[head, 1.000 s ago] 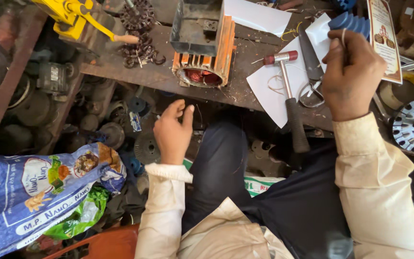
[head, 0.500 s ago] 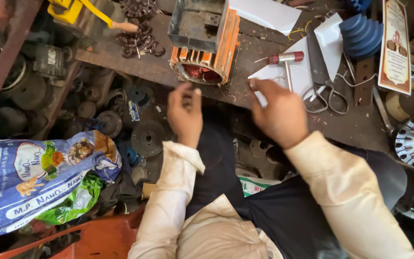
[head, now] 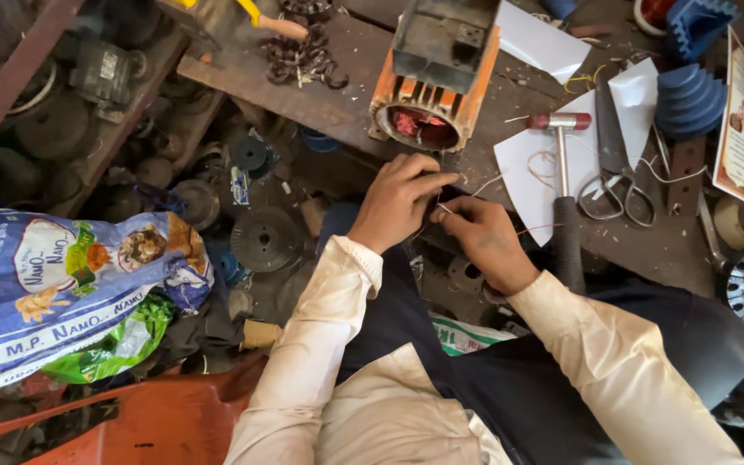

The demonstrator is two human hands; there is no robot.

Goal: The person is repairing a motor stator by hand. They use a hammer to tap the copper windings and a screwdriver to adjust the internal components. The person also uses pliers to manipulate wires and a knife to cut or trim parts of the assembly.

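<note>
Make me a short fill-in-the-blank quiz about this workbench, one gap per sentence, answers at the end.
1. The motor housing on the bench is painted ____.
2. The hammer lies on a white sheet beside a pair of ____.
3. Both hands, left and right, meet at the bench edge, pinching a thin ____.

Answers: orange; scissors; wire

Motor housing (head: 430,86) ahead, hammer (head: 563,198) rightward — bare bench (head: 320,99) leftward

- left hand (head: 396,205) and right hand (head: 482,239) meet centre frame, pinching thin wire (head: 486,182)
- orange motor (head: 432,99) at 12 o'clock
- hammer (head: 561,185), scissors (head: 617,168) at 2
- blue sack (head: 53,284) at 9
</note>
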